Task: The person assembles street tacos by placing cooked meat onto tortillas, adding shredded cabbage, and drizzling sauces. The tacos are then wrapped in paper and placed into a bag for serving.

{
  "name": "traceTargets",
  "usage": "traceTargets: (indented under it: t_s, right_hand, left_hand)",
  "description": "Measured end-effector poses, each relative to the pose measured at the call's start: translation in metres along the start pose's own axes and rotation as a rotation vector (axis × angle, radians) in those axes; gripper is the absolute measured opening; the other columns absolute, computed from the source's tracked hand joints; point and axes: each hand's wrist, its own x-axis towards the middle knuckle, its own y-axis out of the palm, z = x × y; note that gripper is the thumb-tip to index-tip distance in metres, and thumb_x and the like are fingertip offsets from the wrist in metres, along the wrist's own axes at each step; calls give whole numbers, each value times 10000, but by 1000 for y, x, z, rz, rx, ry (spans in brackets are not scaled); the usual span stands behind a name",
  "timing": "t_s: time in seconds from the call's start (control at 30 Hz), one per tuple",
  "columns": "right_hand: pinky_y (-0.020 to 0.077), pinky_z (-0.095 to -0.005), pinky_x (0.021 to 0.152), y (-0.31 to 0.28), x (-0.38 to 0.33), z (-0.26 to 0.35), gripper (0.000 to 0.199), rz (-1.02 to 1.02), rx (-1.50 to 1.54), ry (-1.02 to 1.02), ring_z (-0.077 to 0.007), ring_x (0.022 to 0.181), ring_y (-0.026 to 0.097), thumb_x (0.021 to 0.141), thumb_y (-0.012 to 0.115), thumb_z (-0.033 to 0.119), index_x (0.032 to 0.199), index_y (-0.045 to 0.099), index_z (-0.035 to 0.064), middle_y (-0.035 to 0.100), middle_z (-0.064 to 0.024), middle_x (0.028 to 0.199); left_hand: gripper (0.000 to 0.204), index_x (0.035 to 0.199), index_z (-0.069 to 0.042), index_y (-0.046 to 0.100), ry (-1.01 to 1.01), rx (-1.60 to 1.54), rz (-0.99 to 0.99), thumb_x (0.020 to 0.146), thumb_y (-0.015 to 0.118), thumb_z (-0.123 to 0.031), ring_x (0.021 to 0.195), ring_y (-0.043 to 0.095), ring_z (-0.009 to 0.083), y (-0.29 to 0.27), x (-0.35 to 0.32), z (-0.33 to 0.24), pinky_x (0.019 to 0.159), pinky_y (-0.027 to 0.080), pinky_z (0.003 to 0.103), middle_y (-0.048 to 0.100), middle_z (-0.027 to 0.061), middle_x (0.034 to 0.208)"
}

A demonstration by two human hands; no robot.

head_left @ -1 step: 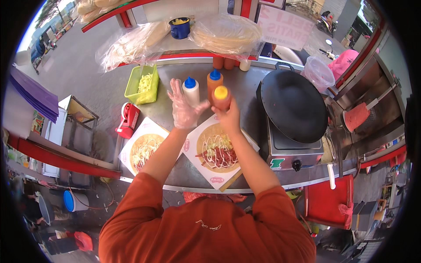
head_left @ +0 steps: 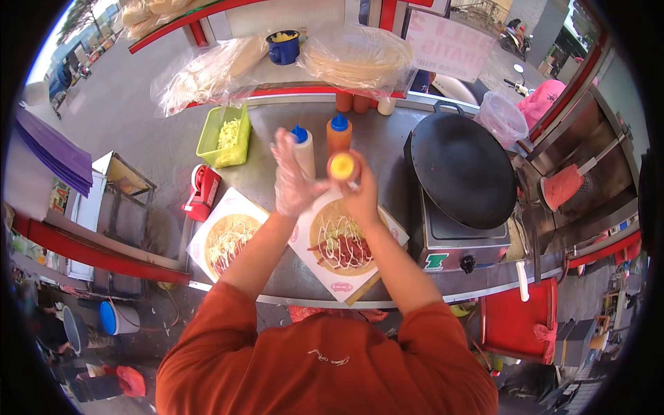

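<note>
In the head view, the right hand (head_left: 362, 199) is closed around a yellow-capped squeeze bottle (head_left: 344, 168), held above the far edge of the right flatbread (head_left: 342, 250). The left hand (head_left: 293, 188), in a clear glove and slightly blurred, is spread wide beside it, partly hiding a white squeeze bottle (head_left: 305, 153) with a blue cap. Just right of that stands an orange squeeze bottle (head_left: 339, 140).

A green tub (head_left: 228, 158) holds pale shredded vegetable (head_left: 229, 133); a blue mug (head_left: 284, 52) has something yellow inside, between clear bags (head_left: 356, 61) of stacked flatbreads.

On the worktop (head_left: 279, 278), both topped flatbreads lie on white paper, with reddish strips, shreds and white sauce. The forearms cover part of each. A red tape dispenser (head_left: 202, 194) sits left; right, a black wok (head_left: 462, 169) tops the stove (head_left: 449, 250).
</note>
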Motion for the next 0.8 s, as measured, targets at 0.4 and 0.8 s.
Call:
traceTargets:
  t_s: [0.4,0.8]
  right_hand:
    - [557,-495,1059,-71,-114,111,911,-236,373,-149,-340,1167,691,929,764,-2,1649,217,107,606,-203,1312]
    - [607,-437,964,-28,-70,71,432,-376,373,15,-327,1069,751,965,738,-50,1341,526,-35,710,-179,1152]
  left_hand:
    - [745,1536,-130,537,0,-359,989,862,854,-153,1443,540,369,-132,-101,-143,1175,417,609,538,129,1587]
    - [437,1447,-96,627,-404,-452,1265,1038,686,-239,1191,674,392,-230,-122,-117,1041,547,477,701,165,1347]
